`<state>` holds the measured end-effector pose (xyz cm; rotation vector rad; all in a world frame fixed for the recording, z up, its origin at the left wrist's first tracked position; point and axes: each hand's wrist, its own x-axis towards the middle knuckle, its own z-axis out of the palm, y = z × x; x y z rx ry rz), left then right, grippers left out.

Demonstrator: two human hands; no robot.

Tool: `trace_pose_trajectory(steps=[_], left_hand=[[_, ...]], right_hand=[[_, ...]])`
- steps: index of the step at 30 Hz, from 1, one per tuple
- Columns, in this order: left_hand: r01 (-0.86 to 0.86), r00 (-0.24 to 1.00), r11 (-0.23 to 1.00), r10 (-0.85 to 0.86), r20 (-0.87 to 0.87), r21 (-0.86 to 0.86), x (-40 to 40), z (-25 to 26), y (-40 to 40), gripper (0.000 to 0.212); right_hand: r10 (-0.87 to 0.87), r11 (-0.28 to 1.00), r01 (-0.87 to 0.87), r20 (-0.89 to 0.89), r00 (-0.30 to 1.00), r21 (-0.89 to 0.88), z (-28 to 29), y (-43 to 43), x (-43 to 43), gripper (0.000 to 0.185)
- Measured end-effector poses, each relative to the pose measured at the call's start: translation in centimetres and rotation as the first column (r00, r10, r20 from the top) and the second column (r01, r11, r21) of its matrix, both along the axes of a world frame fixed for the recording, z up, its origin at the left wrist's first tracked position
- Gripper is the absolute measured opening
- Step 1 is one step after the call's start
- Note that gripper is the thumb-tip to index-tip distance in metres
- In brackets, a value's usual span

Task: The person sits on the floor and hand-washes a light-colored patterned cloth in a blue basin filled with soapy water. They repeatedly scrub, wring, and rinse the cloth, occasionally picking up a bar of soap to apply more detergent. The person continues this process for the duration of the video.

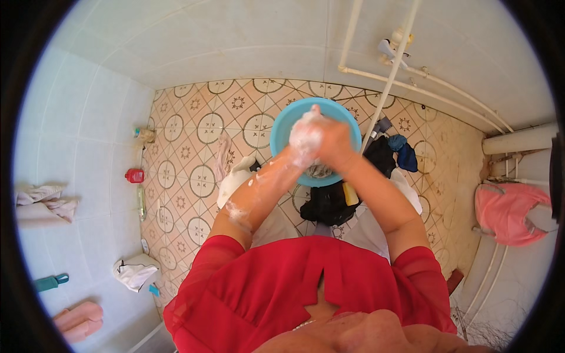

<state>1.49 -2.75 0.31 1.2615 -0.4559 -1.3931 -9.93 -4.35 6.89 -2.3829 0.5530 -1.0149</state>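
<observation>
Over a light-blue plastic basin [280,132] on the floor, my two hands are pressed together. Thick white foam covers my left hand [305,133], and suds run up that forearm. My right hand [337,140] is blurred and lies against the left one. Whether a piece of cloth is caught between them is hidden by foam and fingers. Below my wrists, a wet greyish cloth [318,171] shows inside the basin. Just in front of me lies a heap of black cloth [324,207] with a yellow object [351,194] on it.
Dark cloth [380,154] and a blue cloth item [406,156] lie right of the basin near a grey brush head [384,125]. A pale pipe [388,84] crosses the view. Pink cloth [224,154] lies left; a red container [135,175] stands by the left wall.
</observation>
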Motion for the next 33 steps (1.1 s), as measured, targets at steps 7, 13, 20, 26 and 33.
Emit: trace_pose_trajectory(steps=[7,13,20,26,33], left_hand=[[-0.118,0.747,0.987,0.016,-0.665,-0.109,-0.9,4.8,0.7,0.020],[-0.113,0.922,0.981,0.045,-0.385,-0.156,0.0,9.4,1.3,0.023],[0.356,0.898,0.921,-0.289,0.333,-0.159,1.6,9.6,2.0,0.011],[0.415,0.626,0.896,-0.406,0.666,0.157,2.8,11.6,1.4,0.015],[0.059,0.963,0.925,-0.152,-0.222,-0.374,2.9,10.6,1.7,0.013]], right_hand=[[-0.310,0.762,0.252,-0.006,0.951,0.597,-2.9,-7.3,-1.1,0.029],[-0.518,0.164,-0.357,0.388,0.762,0.919,0.1,-9.4,-2.6,0.039],[-0.578,0.230,-0.415,0.466,0.669,0.880,1.6,-10.9,-4.7,0.024],[-0.613,0.325,-0.283,0.429,0.663,0.902,1.8,-10.8,-5.3,0.027],[-0.608,0.301,-0.376,0.480,0.632,0.876,1.7,-10.7,-5.1,0.028]])
